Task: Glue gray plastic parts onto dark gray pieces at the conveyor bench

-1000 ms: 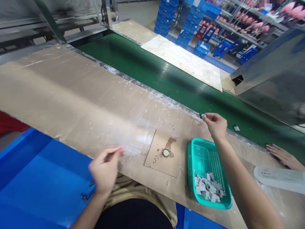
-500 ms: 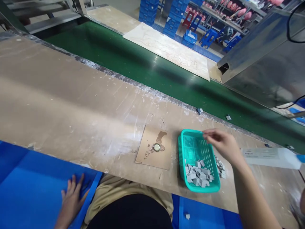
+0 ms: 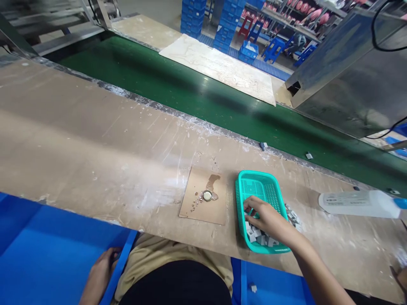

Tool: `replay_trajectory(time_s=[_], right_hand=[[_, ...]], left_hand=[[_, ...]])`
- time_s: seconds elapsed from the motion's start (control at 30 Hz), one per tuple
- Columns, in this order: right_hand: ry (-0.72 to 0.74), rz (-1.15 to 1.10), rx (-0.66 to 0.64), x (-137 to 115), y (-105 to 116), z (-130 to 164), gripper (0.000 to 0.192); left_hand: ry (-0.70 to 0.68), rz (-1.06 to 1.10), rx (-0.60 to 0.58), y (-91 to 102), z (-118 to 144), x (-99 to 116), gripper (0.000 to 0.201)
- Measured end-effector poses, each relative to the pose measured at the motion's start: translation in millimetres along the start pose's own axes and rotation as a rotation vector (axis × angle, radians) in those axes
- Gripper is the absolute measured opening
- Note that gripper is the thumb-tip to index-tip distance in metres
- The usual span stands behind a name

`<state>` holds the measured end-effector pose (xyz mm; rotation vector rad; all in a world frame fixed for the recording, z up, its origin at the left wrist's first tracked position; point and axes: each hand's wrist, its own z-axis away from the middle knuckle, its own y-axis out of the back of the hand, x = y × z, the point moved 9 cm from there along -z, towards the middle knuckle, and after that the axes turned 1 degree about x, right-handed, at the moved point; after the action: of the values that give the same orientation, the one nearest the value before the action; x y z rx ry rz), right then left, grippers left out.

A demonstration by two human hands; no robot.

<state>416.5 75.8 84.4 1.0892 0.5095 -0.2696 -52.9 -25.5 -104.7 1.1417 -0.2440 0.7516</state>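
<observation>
My right hand [image 3: 262, 216] is inside a green plastic basket [image 3: 276, 184], over a heap of small grey blocks [image 3: 261, 240]. Its thumb and fingers are bent together, tips at a grey block by the basket's left wall. In the blue bin [image 3: 41, 258] at lower left is my left hand [image 3: 103, 269], fingers curled in beside the bin's right wall; what they hold, if anything, is hidden. Left of the basket lies a cardboard square [image 3: 187, 205], bearing a small round dish [image 3: 207, 195] with wet stains around it.
Loose grey blocks [image 3: 292, 216] lie right of the basket, and a clear bottle [image 3: 352, 203] rests on its side beyond them. A green conveyor belt [image 3: 178, 93] runs behind the worktable, with a block [image 3: 309, 156] on it. Another block [image 3: 253, 288] sits in the lower blue bin.
My right hand has moved left and down from the basket's right rim onto the blocks. My left hand's spread fingers have curled in. The block on the belt has shifted right.
</observation>
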Motion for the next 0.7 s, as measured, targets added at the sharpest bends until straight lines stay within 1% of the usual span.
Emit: replay_trajectory(time_s=[0.07,0.13,0.2,0.23,0.3,0.33,0.4,0.43,0.47,0.53,0.6,0.63,0.7], right_hand=[[-0.014,-0.001,-0.017,-4,-4,4,0.007],[-0.042,-0.021,-0.043,-6,-10,8,0.011],[-0.069,-0.079,-0.046,-4,-9,10,0.015],[-0.078,-0.137,-0.031,-1,-5,10,0.016],[-0.097,-0.311,0.044,12,15,5,0.023],[-0.12,-0.416,0.118,23,32,1,0.028],[-0.192,-0.604,0.312,54,72,-11,0.038],[-0.24,-0.677,0.433,72,93,-18,0.04],[-0.268,-0.72,0.505,88,111,-28,0.041],[-0.307,-0.777,0.537,112,135,-57,0.036],[-0.329,-0.815,0.531,128,148,-88,0.028],[-0.336,-0.833,0.553,134,154,-100,0.024],[-0.333,-0.87,0.648,142,165,-115,0.021]], left_hand=[[0.087,0.027,-0.06,-4.0,0,-5,0.028],[0.154,0.066,-0.099,-5.6,0,-10,0.026],[0.209,0.11,-0.09,-4.9,0,-17,0.025],[0.234,0.126,-0.073,-4.5,-1,-23,0.027],[0.267,0.149,-0.04,-5.5,-3,-33,0.03],[0.269,0.16,-0.037,-7.4,-4,-37,0.031],[0.257,0.178,-0.05,-11.9,-5,-41,0.027],[0.246,0.184,-0.062,-13.7,-6,-41,0.024],[0.235,0.188,-0.069,-14.4,-7,-40,0.022],[0.217,0.19,-0.072,-13.2,-7,-35,0.02],[0.204,0.196,-0.077,-11.3,-7,-30,0.02],[0.203,0.203,-0.078,-10.2,-6,-28,0.02],[0.223,0.226,-0.061,-7.0,-3,-27,0.021]])
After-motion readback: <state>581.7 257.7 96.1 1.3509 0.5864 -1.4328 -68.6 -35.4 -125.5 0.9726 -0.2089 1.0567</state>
